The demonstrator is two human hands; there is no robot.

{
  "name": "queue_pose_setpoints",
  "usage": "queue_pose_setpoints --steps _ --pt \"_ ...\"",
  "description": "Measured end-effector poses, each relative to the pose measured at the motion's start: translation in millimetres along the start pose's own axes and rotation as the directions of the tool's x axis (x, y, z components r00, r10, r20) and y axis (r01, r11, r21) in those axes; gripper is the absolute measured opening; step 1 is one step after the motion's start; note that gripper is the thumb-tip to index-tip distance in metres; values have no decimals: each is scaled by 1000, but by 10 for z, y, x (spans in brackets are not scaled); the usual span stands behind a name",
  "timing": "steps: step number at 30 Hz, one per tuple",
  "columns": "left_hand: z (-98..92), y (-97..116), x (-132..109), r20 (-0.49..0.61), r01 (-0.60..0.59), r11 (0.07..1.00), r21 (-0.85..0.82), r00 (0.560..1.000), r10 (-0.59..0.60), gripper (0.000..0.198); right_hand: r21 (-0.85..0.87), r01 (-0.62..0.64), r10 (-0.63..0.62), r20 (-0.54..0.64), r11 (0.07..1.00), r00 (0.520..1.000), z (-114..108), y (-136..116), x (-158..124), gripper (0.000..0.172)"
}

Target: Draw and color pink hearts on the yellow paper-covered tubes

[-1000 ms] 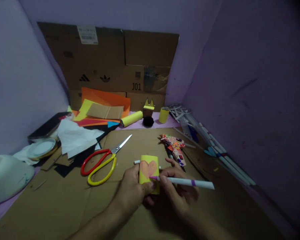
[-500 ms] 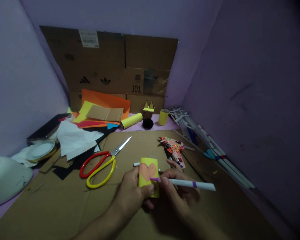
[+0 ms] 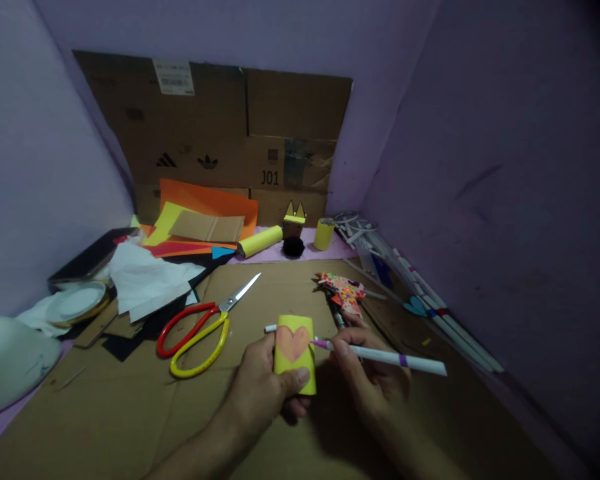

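Observation:
My left hand (image 3: pixel 263 387) is wrapped round a yellow paper-covered roll (image 3: pixel 294 353) that bears a pink heart on its front. It holds the roll upright just above the cardboard sheet (image 3: pixel 130 413). My right hand (image 3: pixel 373 387) pinches a white marker (image 3: pixel 380 357) with a purple band, its pink tip just off the heart's right edge. A second white pen (image 3: pixel 270 328) lies behind the roll, mostly hidden.
Red and yellow scissors (image 3: pixel 200 327) lie left of the roll. A patterned paper piece (image 3: pixel 344 290) lies behind my right hand. Coloured paper (image 3: pixel 200 220), white paper (image 3: pixel 145 280), yellow rolls (image 3: pixel 261 241), a bowl (image 3: pixel 5 363) and several pens (image 3: pixel 430 300) ring the sheet.
My right hand has drawn the marker to the right, so its tip has left the heart's lower part. The roll has barely moved.

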State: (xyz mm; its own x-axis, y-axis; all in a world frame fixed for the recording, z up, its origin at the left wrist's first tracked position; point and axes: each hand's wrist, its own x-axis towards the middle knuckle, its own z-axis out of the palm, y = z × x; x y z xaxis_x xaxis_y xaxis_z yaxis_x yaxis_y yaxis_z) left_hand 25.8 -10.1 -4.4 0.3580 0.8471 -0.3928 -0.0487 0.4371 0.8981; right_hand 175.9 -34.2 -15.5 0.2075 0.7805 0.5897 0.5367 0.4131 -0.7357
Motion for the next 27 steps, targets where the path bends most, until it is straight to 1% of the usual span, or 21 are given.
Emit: queue_pose_setpoints --steps 4,8,12,16,20,24,27 --pt "-5 -3 18 -10 3 1000 -4 1000 -3 44 3 39 -40 34 999 999 -6 -18 13 14" --pt "0 4 6 -3 8 1000 4 1000 -8 44 10 78 -78 20 997 997 14 -18 29 15" --pt "8 7 -4 -6 3 1000 -4 1000 -3 39 23 75 -76 72 997 994 21 2 14 14" --pt "8 19 -1 -9 0 1000 14 1000 0 37 28 86 -88 83 996 993 13 17 -5 13" --pt "7 27 -5 -6 -2 1000 21 1000 2 35 26 71 -73 109 997 991 14 -8 0 14" --pt "11 25 -16 -1 -22 999 27 1000 22 32 57 85 -91 117 995 989 31 -27 0 15" --pt "10 22 -18 -6 -23 999 22 1000 23 33 72 70 -78 114 995 990 45 -21 -20 14"
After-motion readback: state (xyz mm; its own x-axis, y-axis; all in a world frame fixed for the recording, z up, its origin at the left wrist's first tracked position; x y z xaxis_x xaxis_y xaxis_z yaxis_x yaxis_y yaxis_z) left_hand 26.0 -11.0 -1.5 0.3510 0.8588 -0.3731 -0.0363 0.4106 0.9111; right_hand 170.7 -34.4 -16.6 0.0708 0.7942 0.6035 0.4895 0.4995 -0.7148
